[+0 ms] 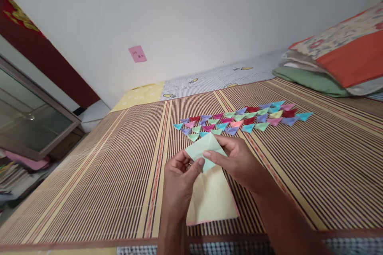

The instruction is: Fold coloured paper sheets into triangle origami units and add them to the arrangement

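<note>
A square of pale green paper [206, 147] with crease lines is held up between both my hands, one corner pointing away from me. My left hand [182, 171] pinches its left and lower edge, thumb on top. On the other side, my right hand [236, 157] grips the right edge, with its thumb lying across the paper's face. Below them a larger pale yellow sheet [212, 199] with pink edges lies on the striped mat [125, 183]. Beyond my hands sit several small folded paper pieces [231, 130] in many colours, set out in rows.
Folded bedding [317, 81] and an orange floral pillow [353, 59] are stacked at the back right. A patterned cloth [206, 81] runs along the wall. On the wall is a pink note [138, 53]. A glass-fronted cabinet [30, 107] stands to the left, beyond the mat's edge.
</note>
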### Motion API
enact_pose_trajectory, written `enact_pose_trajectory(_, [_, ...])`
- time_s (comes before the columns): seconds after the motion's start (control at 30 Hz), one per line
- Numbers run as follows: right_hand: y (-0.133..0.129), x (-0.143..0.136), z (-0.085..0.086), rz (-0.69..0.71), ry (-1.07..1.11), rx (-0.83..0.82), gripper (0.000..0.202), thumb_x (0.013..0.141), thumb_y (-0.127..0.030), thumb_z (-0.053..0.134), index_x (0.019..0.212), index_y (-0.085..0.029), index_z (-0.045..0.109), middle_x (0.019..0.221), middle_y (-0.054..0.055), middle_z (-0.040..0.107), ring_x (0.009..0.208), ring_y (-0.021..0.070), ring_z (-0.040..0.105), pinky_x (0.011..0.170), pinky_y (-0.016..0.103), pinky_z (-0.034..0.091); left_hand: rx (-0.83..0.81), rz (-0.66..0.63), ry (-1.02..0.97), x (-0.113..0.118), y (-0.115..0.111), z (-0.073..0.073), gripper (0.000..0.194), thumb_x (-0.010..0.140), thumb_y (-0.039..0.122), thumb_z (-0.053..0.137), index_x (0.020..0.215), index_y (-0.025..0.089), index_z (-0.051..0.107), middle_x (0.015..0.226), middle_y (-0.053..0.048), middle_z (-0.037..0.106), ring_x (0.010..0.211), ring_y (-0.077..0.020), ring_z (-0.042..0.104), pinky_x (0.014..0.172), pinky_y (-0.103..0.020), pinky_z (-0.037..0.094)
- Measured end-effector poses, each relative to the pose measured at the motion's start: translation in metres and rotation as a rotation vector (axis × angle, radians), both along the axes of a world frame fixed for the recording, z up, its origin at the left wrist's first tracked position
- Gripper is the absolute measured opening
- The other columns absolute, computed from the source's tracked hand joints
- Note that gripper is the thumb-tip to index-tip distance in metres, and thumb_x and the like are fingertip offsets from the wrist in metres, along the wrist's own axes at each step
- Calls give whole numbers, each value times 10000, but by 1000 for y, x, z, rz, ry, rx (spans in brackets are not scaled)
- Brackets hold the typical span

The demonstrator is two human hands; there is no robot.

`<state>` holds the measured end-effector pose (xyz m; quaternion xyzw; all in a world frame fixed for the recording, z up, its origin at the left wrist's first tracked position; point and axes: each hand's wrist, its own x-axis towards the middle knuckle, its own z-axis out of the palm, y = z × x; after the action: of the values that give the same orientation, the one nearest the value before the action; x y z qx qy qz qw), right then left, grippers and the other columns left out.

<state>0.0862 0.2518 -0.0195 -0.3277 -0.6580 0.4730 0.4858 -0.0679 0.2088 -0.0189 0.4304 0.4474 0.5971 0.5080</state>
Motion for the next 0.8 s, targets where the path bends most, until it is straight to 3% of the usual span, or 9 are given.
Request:
enact_pose_trajectory(0.07, [-2, -1, 2, -39, -52, 53, 171, 891, -259, 651, 746, -188, 595, 752, -7, 612, 704, 160, 555, 637, 287, 444, -11, 22, 29, -2, 1, -2, 197, 746, 278, 847, 880, 161, 760, 749, -5, 712, 687, -96, 619, 653, -179, 484])
enact_pose_trajectory(0.17, [-5, -2, 6, -220, -155, 255, 219, 905, -216, 633, 708, -197, 539, 716, -16, 537, 673, 155, 509, 616, 291, 402, -8, 103, 105, -4, 0, -1, 202, 767, 288, 835, 848, 153, 708, 738, -5, 706, 660, -96, 609, 590, -175, 457])
enact_pose_trajectory(0.3, [-7, -6, 7, -412, -253, 642, 165, 939, -136, 588, 781, -181, 575, 779, 22, 581, 764, 190, 545, 701, 336, 407, -13, 63, 38, -4, -4, 5, 299, 880, 314, 740, 1130, 185, 640, 790, -32, 743, 733, -149, 683, 615, -219, 496])
enact_pose_trajectory(0.4, [-7, -9, 6, -391, -309, 822, 152, 937, -59, 538, 868, -164, 624, 838, 52, 645, 830, 217, 579, 760, 372, 404, -1, -71, -146, -3, -6, 6, 422, 871, 249, 742, 1270, 218, 608, 859, -34, 751, 772, -161, 702, 727, -281, 559])
enact_pose_trajectory(0.5, [-9, -11, 5, -349, -368, 903, 193, 945, -37, 500, 909, -162, 642, 864, 57, 665, 842, 223, 574, 767, 384, 390, 14, -134, -233, -8, -5, 5, 307, 826, 223, 780, 1123, 202, 707, 789, -10, 719, 754, -144, 683, 783, -291, 577])
enact_pose_trajectory(0.6, [-11, -12, 5, -342, -396, 950, 201, 971, -52, 482, 949, -165, 646, 888, 57, 673, 842, 221, 561, 766, 386, 384, 29, -153, -196, -18, -5, 6, 229, 810, 241, 803, 1028, 189, 753, 782, -12, 721, 761, -135, 674, 821, -286, 578])
enact_pose_trajectory(0.7, [-13, -13, 6, -342, -419, 969, 198, 1000, -82, 467, 964, -164, 644, 899, 62, 676, 859, 225, 565, 778, 391, 388, 20, -176, -163, -28, -7, 9, 235, 832, 317, 792, 1024, 182, 774, 879, -47, 755, 817, -157, 692, 840, -291, 574])
enact_pose_trajectory(0.8, [-15, -15, 5, -326, -465, 971, 193, 1018, -116, 471, 962, -166, 649, 926, 70, 683, 898, 236, 568, 803, 401, 390, 24, -147, -177, -35, -9, 11, 326, 889, 466, 709, 968, 164, 805, 812, -65, 741, 764, -164, 682, 755, -274, 573])
